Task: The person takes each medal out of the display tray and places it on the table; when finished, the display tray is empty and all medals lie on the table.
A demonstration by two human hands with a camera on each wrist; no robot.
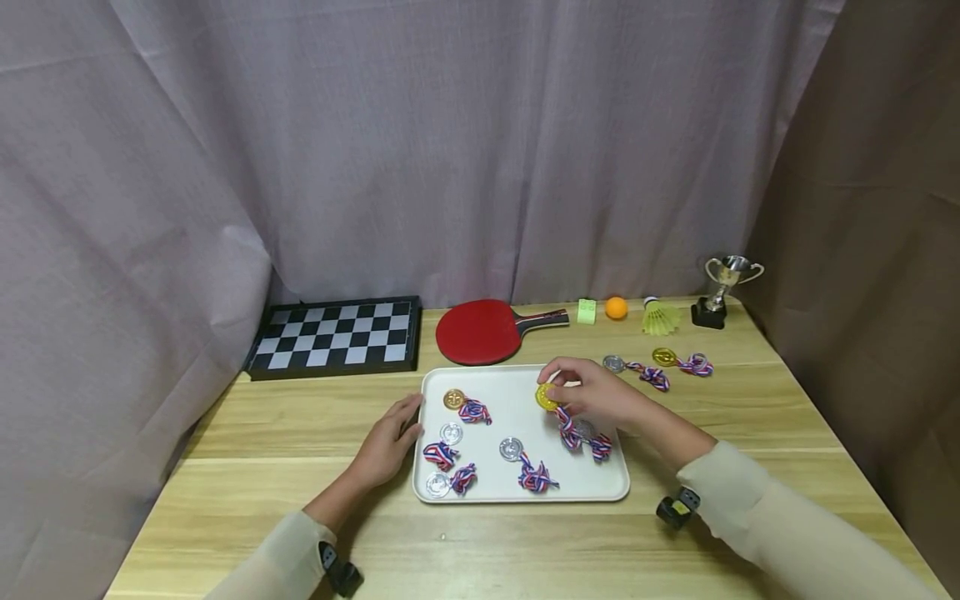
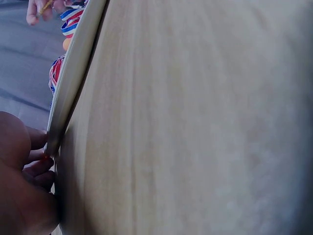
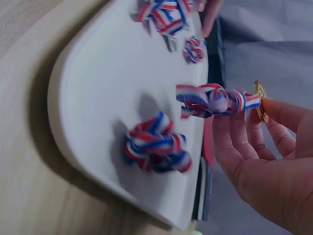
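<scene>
My right hand [image 1: 588, 390] pinches a gold medal [image 1: 547, 397] by its disc over the right part of a white tray [image 1: 480, 493]. Its red, white and blue ribbon [image 3: 210, 100] dangles in a bundle. Below it on the tray lies a silver medal [image 1: 583, 429], partly covered by that ribbon in the head view. At the tray's left rim rests my left hand [image 1: 386, 442], fingertips touching the edge. A bronze-gold medal [image 1: 453, 399], two silver medals [image 1: 451, 433] on the left and another silver medal [image 1: 511, 449] near the middle also lie on the tray.
Behind the tray are a checkered board [image 1: 337, 337], red table tennis paddle [image 1: 477, 332], green block [image 1: 587, 312], orange ball [image 1: 617, 307], yellow shuttlecock [image 1: 660, 317] and trophy cup [image 1: 723, 287]. A silver medal [image 1: 613, 363] and a gold medal [image 1: 663, 357] lie on the table to the right.
</scene>
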